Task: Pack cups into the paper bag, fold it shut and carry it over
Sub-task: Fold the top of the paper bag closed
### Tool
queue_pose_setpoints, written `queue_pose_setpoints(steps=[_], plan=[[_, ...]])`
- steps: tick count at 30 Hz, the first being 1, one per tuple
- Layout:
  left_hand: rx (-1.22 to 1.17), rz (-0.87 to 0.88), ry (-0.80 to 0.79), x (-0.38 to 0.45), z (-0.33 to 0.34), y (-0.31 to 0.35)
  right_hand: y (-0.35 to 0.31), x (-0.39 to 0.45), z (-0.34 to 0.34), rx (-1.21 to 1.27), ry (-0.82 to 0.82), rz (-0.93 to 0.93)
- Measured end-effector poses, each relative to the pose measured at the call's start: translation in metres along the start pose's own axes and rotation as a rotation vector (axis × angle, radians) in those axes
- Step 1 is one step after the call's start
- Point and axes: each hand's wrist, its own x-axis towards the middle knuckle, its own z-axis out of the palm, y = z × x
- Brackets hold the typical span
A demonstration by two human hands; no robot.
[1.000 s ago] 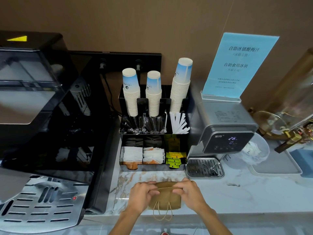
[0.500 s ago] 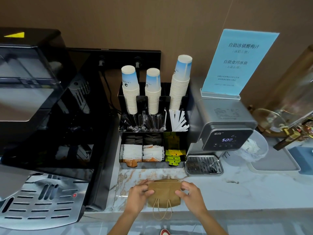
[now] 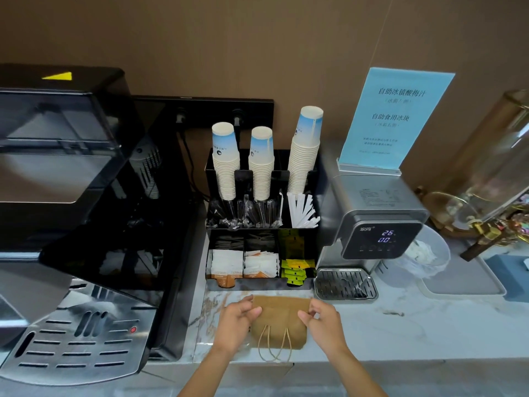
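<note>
A small brown paper bag (image 3: pixel 279 322) stands on the marble counter near its front edge, its top folded over and its twine handles hanging down the front. My left hand (image 3: pixel 237 325) pinches the bag's left side and my right hand (image 3: pixel 322 320) pinches its right side. Three stacks of blue-and-white paper cups (image 3: pixel 226 159) stand upside down in a black organiser (image 3: pixel 210 179) behind the bag. The bag's contents are hidden.
A large black coffee machine (image 3: pixel 86 210) fills the left. A grey water dispenser (image 3: pixel 378 224) with a drip grate sits right of the organiser, a blue sign (image 3: pixel 395 118) on top. A clear bowl (image 3: pixel 426 256), grey tray and glass drink dispenser stand far right.
The folded top of the bag has been pressed flatter and both hands have slid outward to its side edges. The dispenser display has changed its reading.
</note>
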Motion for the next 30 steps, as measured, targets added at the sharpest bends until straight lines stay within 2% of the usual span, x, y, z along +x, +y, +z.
queue_pose_setpoints(steps=[4, 13, 22, 30], plan=[[-0.068, 0.019, 0.045, -0.001, -0.009, 0.024, -0.028, 0.001, -0.012, 0.021, 0.012, -0.061], [-0.113, 0.223, 0.108, -0.008, -0.036, 0.082, -0.095, -0.004, -0.044, 0.194, 0.067, -0.195], [-0.205, 0.61, 0.179, -0.034, -0.082, 0.216, -0.228, -0.024, -0.115, 0.408, 0.107, -0.486], [-0.296, 0.762, 0.278, -0.065, -0.102, 0.299, -0.308, -0.055, -0.151, 0.543, 0.253, -0.595]])
